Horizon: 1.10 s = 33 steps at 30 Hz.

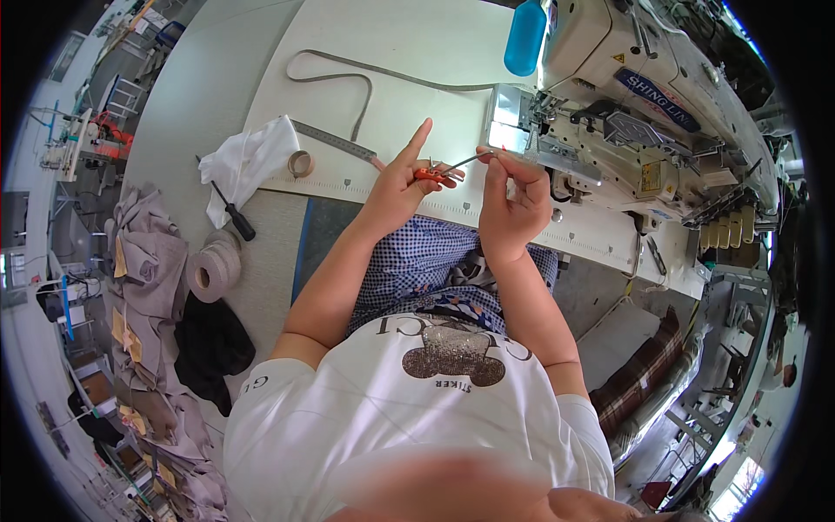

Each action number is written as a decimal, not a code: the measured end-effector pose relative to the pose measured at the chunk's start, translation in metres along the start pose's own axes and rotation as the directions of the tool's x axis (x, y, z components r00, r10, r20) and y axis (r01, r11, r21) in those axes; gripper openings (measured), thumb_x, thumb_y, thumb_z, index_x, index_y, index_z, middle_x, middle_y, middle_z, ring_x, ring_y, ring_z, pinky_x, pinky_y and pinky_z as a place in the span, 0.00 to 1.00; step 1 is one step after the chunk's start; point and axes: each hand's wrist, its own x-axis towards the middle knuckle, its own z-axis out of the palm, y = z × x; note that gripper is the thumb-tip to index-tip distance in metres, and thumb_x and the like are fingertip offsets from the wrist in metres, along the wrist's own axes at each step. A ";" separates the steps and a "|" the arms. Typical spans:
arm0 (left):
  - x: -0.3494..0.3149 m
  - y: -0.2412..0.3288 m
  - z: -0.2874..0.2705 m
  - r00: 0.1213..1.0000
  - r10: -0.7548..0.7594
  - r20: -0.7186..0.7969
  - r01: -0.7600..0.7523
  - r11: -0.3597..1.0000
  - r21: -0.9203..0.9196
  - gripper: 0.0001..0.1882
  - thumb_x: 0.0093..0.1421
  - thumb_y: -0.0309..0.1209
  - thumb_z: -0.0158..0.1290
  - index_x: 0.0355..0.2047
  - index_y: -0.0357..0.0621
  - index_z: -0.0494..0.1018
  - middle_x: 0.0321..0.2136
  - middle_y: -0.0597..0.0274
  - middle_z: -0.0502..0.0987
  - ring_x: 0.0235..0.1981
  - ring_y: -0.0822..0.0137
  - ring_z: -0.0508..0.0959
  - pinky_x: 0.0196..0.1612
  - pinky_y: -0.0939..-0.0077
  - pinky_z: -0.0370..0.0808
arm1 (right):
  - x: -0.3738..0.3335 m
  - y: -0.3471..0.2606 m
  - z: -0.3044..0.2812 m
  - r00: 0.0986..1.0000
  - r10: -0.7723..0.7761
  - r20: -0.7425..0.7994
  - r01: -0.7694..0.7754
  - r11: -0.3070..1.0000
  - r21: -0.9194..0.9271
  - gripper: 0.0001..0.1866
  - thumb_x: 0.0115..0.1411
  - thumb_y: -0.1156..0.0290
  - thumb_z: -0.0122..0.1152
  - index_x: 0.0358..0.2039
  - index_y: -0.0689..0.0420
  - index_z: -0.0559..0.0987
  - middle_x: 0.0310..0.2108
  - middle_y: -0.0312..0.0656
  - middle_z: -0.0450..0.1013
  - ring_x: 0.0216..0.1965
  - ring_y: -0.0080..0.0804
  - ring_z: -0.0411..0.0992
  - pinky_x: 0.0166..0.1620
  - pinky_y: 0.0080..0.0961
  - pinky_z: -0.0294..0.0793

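Evidently, the small red-handled snips (431,175) sit just above the middle of the frame, in the grip of the left hand (393,196), its index finger pointing away toward the top. To their right, the right hand (515,207) has thumb and fingers pinched together on the end of a thin dark strip (467,162), which runs between the two hands; whether the blades touch it is too small to tell. The snips look light, stiff and hard to damage, best held by the red grips, clear of the blades. The strip seems light too, perhaps bendable, and so narrow that a fingertip pinch near its end suits it; I cannot tell whether it is cloth or cord. The sewing machine (583,52) fills the upper right.
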 end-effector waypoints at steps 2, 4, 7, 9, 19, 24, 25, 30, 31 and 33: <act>0.000 0.000 0.001 1.000 0.013 0.007 -0.013 1.000 -0.022 0.43 0.64 0.16 0.47 0.74 0.51 0.39 0.44 0.50 0.82 0.42 0.68 0.82 0.46 0.76 0.78 | 0.002 -0.001 0.000 1.000 -0.007 -0.007 0.007 1.000 -0.002 0.06 0.64 0.86 0.55 0.39 0.65 0.70 0.39 0.52 0.79 0.42 0.35 0.80 0.49 0.27 0.78; -0.001 0.001 0.001 1.000 0.004 0.009 -0.004 1.000 0.000 0.43 0.64 0.15 0.47 0.74 0.51 0.39 0.43 0.49 0.82 0.42 0.68 0.81 0.47 0.76 0.77 | 0.005 -0.004 0.000 1.000 0.003 -0.026 -0.003 1.000 0.011 0.06 0.64 0.86 0.55 0.39 0.65 0.70 0.39 0.53 0.79 0.42 0.36 0.80 0.50 0.28 0.78; -0.004 0.004 0.003 1.000 -0.011 0.005 0.011 1.000 -0.006 0.43 0.64 0.15 0.46 0.74 0.52 0.39 0.43 0.49 0.82 0.41 0.68 0.81 0.47 0.76 0.77 | 0.010 -0.010 0.002 0.980 0.187 -0.072 -0.166 0.959 0.230 0.04 0.66 0.83 0.53 0.40 0.63 0.69 0.40 0.54 0.78 0.43 0.38 0.79 0.50 0.32 0.79; -0.007 0.008 0.004 1.000 -0.016 0.017 0.016 1.000 -0.023 0.44 0.63 0.14 0.46 0.74 0.52 0.39 0.42 0.49 0.82 0.41 0.68 0.81 0.48 0.76 0.77 | 0.017 -0.014 -0.004 0.926 0.377 -0.012 -0.338 0.843 0.418 0.04 0.67 0.81 0.51 0.41 0.63 0.67 0.41 0.54 0.78 0.45 0.37 0.79 0.49 0.30 0.79; -0.040 0.035 0.010 0.967 0.020 0.254 0.039 0.973 -0.227 0.48 0.62 0.16 0.50 0.74 0.52 0.33 0.40 0.47 0.81 0.43 0.61 0.82 0.49 0.69 0.79 | 0.019 -0.030 -0.036 0.713 0.440 0.546 -0.534 0.845 0.015 0.10 0.68 0.79 0.51 0.45 0.60 0.80 0.32 0.33 0.70 0.28 0.15 0.67 0.31 0.15 0.65; -0.058 0.049 0.017 0.927 -0.002 0.374 0.146 0.922 -0.358 0.51 0.63 0.17 0.51 0.74 0.54 0.29 0.42 0.48 0.79 0.43 0.59 0.82 0.49 0.66 0.80 | 0.009 -0.035 -0.049 0.535 0.253 0.806 -0.610 0.775 0.162 0.11 0.60 0.86 0.57 0.40 0.60 0.84 0.32 0.36 0.74 0.33 0.22 0.71 0.37 0.21 0.71; -0.059 0.050 0.018 0.908 0.036 0.416 0.103 0.946 -0.307 0.51 0.63 0.13 0.49 0.73 0.55 0.28 0.42 0.47 0.79 0.42 0.59 0.82 0.47 0.67 0.80 | 0.009 -0.035 -0.052 0.521 0.234 0.821 -0.582 0.801 0.141 0.12 0.60 0.86 0.58 0.40 0.60 0.84 0.33 0.37 0.74 0.33 0.24 0.71 0.37 0.21 0.71; -0.067 0.056 0.022 0.829 -0.015 0.559 0.227 0.923 -0.312 0.52 0.61 0.08 0.44 0.73 0.56 0.27 0.41 0.42 0.80 0.42 0.60 0.82 0.45 0.68 0.79 | 0.011 -0.040 -0.066 0.439 0.166 0.883 -0.508 0.857 0.092 0.08 0.59 0.80 0.63 0.40 0.62 0.83 0.33 0.39 0.74 0.32 0.26 0.71 0.37 0.22 0.71; -0.067 0.057 0.023 0.814 -0.011 0.580 0.235 0.920 -0.313 0.52 0.60 0.07 0.43 0.73 0.56 0.26 0.40 0.41 0.80 0.41 0.60 0.82 0.45 0.68 0.79 | 0.012 -0.042 -0.070 0.419 0.186 0.889 -0.525 0.848 0.070 0.10 0.56 0.83 0.63 0.40 0.60 0.83 0.33 0.40 0.75 0.34 0.31 0.73 0.38 0.25 0.72; -0.068 0.058 0.025 0.809 -0.038 0.587 0.259 0.919 -0.297 0.52 0.60 0.07 0.43 0.73 0.55 0.27 0.39 0.41 0.80 0.41 0.60 0.83 0.45 0.68 0.79 | 0.011 -0.044 -0.074 0.412 0.191 0.891 -0.535 0.842 0.066 0.11 0.55 0.83 0.63 0.39 0.61 0.83 0.33 0.40 0.75 0.34 0.31 0.73 0.37 0.26 0.72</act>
